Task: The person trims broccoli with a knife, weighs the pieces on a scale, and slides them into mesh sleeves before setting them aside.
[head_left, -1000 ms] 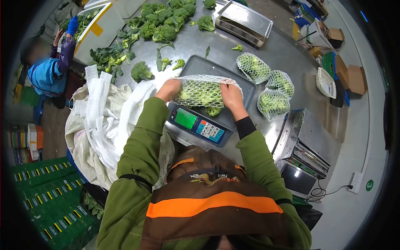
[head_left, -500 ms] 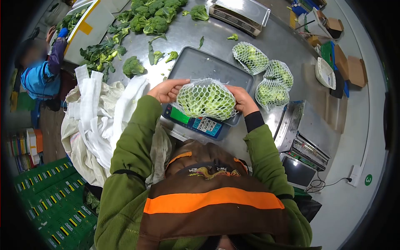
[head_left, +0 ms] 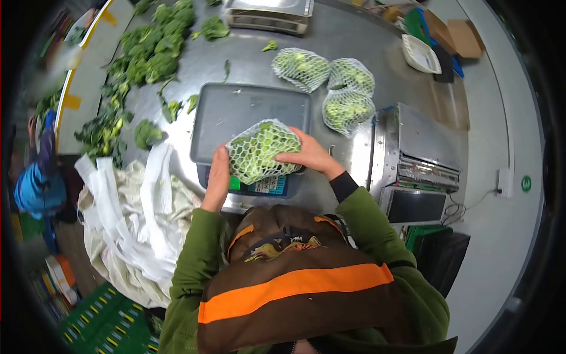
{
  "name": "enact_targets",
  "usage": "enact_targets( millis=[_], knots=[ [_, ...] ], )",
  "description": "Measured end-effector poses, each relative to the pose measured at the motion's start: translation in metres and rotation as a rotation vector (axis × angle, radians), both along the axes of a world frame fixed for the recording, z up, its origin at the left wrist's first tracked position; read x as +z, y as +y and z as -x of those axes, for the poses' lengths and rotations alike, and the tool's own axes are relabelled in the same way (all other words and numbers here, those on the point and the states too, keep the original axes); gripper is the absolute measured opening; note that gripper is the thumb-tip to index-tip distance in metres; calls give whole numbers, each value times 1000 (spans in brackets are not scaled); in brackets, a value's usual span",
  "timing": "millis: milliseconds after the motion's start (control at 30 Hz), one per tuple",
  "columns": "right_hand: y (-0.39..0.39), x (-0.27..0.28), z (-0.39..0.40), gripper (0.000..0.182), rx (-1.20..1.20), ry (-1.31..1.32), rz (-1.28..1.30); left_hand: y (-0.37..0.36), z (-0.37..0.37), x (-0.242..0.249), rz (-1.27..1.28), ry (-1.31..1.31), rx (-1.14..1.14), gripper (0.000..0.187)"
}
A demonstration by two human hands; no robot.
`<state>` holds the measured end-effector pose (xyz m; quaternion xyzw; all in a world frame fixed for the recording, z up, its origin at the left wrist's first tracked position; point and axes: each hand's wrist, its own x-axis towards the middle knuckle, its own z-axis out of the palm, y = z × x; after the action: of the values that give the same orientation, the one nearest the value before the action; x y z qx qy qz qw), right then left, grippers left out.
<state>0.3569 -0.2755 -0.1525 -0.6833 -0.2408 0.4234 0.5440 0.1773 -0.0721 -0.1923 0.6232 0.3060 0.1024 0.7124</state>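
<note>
Between my hands is a bundle of broccoli in a white foam net [head_left: 263, 151], held above the front of a digital scale with a grey tray [head_left: 253, 100]. My left hand [head_left: 218, 178] presses along the bundle's left side, its fingers straight and together. On the right side, my right hand [head_left: 309, 154] grips it with the thumb across the front and the fingers partly hidden behind. The bundle covers part of the scale's keypad and green display [head_left: 234, 183]. Other netted broccoli [head_left: 300, 68] lies beyond the tray to the right, near two more netted bundles [head_left: 349, 109].
Loose broccoli heads [head_left: 159, 50] are piled at the back left of the steel table. White foam net sleeves [head_left: 118, 212] lie on a sack to my left. A metal machine [head_left: 424, 147] stands on the right. Another person [head_left: 40, 183] is at the far left.
The netted broccoli has tilted and come closer to my left palm. My left hand has gone from pinching the net's edge to lying against its side. My view has shifted.
</note>
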Motion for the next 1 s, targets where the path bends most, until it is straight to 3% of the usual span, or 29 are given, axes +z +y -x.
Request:
enact_targets(
  millis=[67, 133, 267, 333, 400, 533, 600, 700, 867, 933, 1000],
  knots=[
    [-3, 17, -9, 77, -53, 7, 48, -8, -21, 47, -16, 49, 24, 62],
    [-8, 26, -20, 70, -85, 37, 98, -12, -40, 97, -117, 77, -137, 64],
    [-28, 35, -58, 61, -264, 158, -52, -15, -87, 127, -109, -54, -293, 64],
    [-39, 25, -81, 58, -336, 530, -174, -15, -115, 119, -21, -123, -381, 69],
    [-48, 21, -100, 57, -341, 553, -178, -21, -149, 118, 184, 37, -368, 75],
    [-47, 13, -150, 71, -384, 314, -232, -25, -220, 90, 339, -71, -310, 76],
    [-35, 32, -181, 77, -662, 65, 4, -25, -263, 80, 318, -114, -243, 77],
    [-17, -9, -266, 69, -687, -144, -221, -18, -337, 54, 268, -178, -122, 76],
    [7, -46, -382, 55, -711, -593, -153, -4, -442, 11, 94, -279, -89, 66],
    [7, -65, -403, 54, -684, -648, -126, -9, -453, 4, 101, -147, -70, 67],
    [-2, -91, -413, 56, -539, -740, 452, 2, -446, -9, 117, -9, -57, 67]
  ],
)
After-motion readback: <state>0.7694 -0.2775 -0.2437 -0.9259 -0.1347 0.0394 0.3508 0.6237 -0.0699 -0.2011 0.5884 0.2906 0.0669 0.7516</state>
